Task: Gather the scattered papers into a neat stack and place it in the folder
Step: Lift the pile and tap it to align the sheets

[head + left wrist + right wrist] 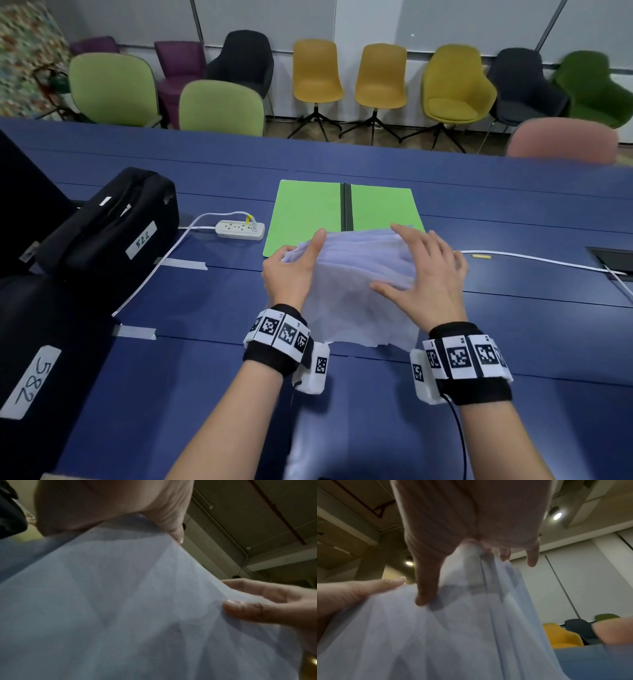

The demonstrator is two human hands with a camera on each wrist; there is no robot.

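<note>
A sheaf of white papers (356, 274) stands tilted on its lower edge on the blue table (513, 325), its sheets uneven at the bottom. My left hand (294, 267) grips the top left corner, thumb on the near face. My right hand (428, 270) holds the top right part, fingers spread over the upper edge and thumb pressed on the near face. Just behind the papers an open green folder (308, 212) lies flat, its near edge hidden by them. The left wrist view shows the papers (120, 601) under my thumb; the right wrist view shows the papers (453, 635) running between thumb and fingers.
A white power strip (240, 229) with its cable lies left of the folder. Two black cases (109, 226) (34, 359) stand at the left. A white cable (534, 260) runs right toward a table socket box (613, 257). Chairs (318, 75) line the far side.
</note>
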